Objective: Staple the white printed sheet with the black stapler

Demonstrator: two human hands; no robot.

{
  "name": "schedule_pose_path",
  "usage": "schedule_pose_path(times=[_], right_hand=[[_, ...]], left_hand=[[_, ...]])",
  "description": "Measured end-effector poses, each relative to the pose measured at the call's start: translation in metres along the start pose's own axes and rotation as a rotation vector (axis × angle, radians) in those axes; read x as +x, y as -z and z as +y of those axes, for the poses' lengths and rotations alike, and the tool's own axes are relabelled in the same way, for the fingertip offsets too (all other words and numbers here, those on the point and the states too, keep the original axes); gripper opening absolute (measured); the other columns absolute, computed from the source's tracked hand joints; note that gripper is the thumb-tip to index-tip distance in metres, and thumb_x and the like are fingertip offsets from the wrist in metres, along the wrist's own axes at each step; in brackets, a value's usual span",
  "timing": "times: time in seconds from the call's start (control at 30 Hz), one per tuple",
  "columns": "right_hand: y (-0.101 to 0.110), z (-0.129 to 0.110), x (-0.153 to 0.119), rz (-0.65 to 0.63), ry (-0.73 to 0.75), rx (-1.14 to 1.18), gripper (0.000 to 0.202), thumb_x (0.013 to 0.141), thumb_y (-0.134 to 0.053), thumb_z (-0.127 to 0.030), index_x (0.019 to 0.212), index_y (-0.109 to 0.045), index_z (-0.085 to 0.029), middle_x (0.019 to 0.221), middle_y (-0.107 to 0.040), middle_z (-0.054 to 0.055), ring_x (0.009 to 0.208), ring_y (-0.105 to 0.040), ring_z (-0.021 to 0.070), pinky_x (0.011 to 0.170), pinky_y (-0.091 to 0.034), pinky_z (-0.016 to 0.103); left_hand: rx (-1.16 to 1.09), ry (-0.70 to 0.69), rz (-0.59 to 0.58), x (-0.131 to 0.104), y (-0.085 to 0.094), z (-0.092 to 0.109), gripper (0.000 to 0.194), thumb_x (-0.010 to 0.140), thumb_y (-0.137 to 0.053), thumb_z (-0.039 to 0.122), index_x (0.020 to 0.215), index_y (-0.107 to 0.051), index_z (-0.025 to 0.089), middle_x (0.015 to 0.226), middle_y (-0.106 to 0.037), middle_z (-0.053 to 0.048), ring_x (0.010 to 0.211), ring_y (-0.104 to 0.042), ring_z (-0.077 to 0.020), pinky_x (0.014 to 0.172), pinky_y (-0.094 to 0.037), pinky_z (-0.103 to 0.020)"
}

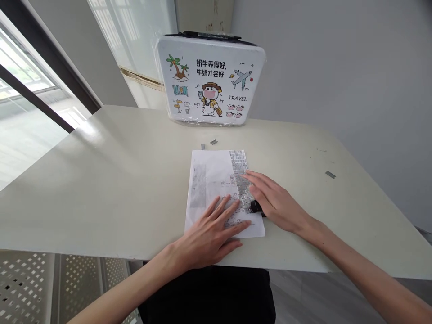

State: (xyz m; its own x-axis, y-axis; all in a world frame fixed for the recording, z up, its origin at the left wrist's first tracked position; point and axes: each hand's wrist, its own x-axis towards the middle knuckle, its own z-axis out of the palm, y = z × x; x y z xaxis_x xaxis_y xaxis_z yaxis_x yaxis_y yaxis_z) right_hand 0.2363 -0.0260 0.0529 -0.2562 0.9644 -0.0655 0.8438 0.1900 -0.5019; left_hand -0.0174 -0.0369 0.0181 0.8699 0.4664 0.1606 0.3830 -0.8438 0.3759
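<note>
A sheaf of printed white paper point(213, 163) lies on the table, its right side covered by a dense band of metal staples point(238, 164). My left hand point(209, 231) lies flat on the lower part of the paper with fingers spread. At the paper's right edge, my right hand point(278, 204) rests over a black stapler point(255, 206), palm against it and fingers reaching out over the staple band. Only the stapler's front end shows; the rest is hidden beneath that hand.
Short staple strips point(213, 142) lie behind the paper, and another strip point(330, 174) is off to the right. A white cartoon-printed case point(185, 103) in clear plastic wrap stands upright at the back of the pale table point(101, 180). A wall point(320, 67) rises behind it.
</note>
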Motion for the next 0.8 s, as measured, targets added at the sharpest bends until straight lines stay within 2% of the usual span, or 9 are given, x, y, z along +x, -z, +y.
schedule_pose_path(times=[0.13, 0.23, 0.33, 0.4, 0.5, 0.57, 0.7, 0.8], right_hand=[[0.004, 0.029, -0.018, -0.017, 0.248, -0.004, 0.044, 0.107, -0.043, -0.056, 0.139, -0.061, -0.032, 0.153, -0.058, 0.006, 0.142, -0.053, 0.0296, 0.114, -0.048, 0.050], [0.003, 0.047, -0.030, 0.027, 0.277, 0.002, 0.034, 0.104, -0.052, -0.053, 0.124, -0.066, -0.029, 0.133, -0.071, 0.009, 0.124, -0.066, 0.0304, 0.102, -0.055, 0.049], [0.003, 0.062, -0.042, 0.069, 0.183, 0.046, 0.031, 0.104, -0.053, -0.052, 0.120, -0.065, -0.028, 0.122, -0.074, 0.008, 0.110, -0.071, 0.0282, 0.091, -0.058, 0.043], [0.004, 0.072, -0.050, 0.115, 0.055, 0.049, 0.033, 0.103, -0.054, -0.055, 0.120, -0.065, -0.028, 0.120, -0.074, 0.007, 0.104, -0.072, 0.0274, 0.086, -0.059, 0.040], [0.005, 0.090, -0.064, 0.199, -0.184, 0.018, 0.042, 0.098, -0.057, -0.063, 0.119, -0.065, -0.028, 0.114, -0.076, 0.007, 0.092, -0.073, 0.0271, 0.071, -0.059, 0.037], [0.007, 0.100, -0.072, 0.246, -0.291, 0.014, 0.047, 0.095, -0.057, -0.068, 0.118, -0.066, -0.028, 0.110, -0.077, 0.008, 0.085, -0.072, 0.0269, 0.061, -0.056, 0.035], [0.014, 0.111, -0.085, 0.325, -0.367, 0.054, 0.050, 0.092, -0.059, -0.071, 0.112, -0.069, -0.026, 0.099, -0.078, 0.009, 0.074, -0.071, 0.0269, 0.050, -0.050, 0.033], [0.020, 0.110, -0.089, 0.375, -0.394, 0.072, 0.048, 0.090, -0.061, -0.071, 0.108, -0.070, -0.027, 0.093, -0.078, 0.007, 0.063, -0.067, 0.0250, 0.048, -0.049, 0.034]], left_hand=[[0.022, 0.016, -0.038, -0.007, 0.005, 0.000, 0.051, 0.110, -0.048, 0.042, 0.159, -0.043, 0.030, 0.175, -0.017, -0.008, 0.160, -0.010, -0.0359, 0.129, -0.022, -0.061], [0.023, 0.025, -0.048, -0.011, 0.009, 0.002, 0.052, 0.110, -0.050, 0.042, 0.160, -0.042, 0.033, 0.175, -0.016, -0.006, 0.160, -0.012, -0.0360, 0.128, -0.024, -0.061], [0.009, 0.016, -0.045, -0.015, 0.013, 0.002, 0.054, 0.110, -0.050, 0.040, 0.162, -0.039, 0.034, 0.175, -0.015, -0.005, 0.160, -0.012, -0.0357, 0.128, -0.026, -0.060], [0.006, 0.010, -0.041, -0.019, 0.017, -0.004, 0.055, 0.110, -0.049, 0.039, 0.163, -0.036, 0.033, 0.175, -0.015, -0.005, 0.160, -0.012, -0.0345, 0.128, -0.027, -0.059], [0.042, 0.064, 0.011, -0.031, 0.027, -0.024, 0.057, 0.111, -0.047, 0.036, 0.166, -0.031, 0.033, 0.174, -0.018, -0.004, 0.160, -0.013, -0.0333, 0.128, -0.026, -0.059], [0.092, 0.141, 0.054, -0.042, 0.035, -0.043, 0.060, 0.110, -0.048, 0.037, 0.167, -0.027, 0.034, 0.174, -0.020, -0.002, 0.160, -0.015, -0.0334, 0.128, -0.025, -0.060], [0.141, 0.187, 0.016, -0.061, 0.050, -0.070, 0.066, 0.107, -0.054, 0.047, 0.166, -0.027, 0.037, 0.172, -0.025, 0.000, 0.159, -0.020, -0.0349, 0.128, -0.024, -0.061], [0.154, 0.152, -0.038, -0.062, 0.053, -0.067, 0.069, 0.105, -0.056, 0.049, 0.166, -0.027, 0.036, 0.172, -0.025, -0.002, 0.159, -0.021, -0.0349, 0.129, -0.018, -0.061]])
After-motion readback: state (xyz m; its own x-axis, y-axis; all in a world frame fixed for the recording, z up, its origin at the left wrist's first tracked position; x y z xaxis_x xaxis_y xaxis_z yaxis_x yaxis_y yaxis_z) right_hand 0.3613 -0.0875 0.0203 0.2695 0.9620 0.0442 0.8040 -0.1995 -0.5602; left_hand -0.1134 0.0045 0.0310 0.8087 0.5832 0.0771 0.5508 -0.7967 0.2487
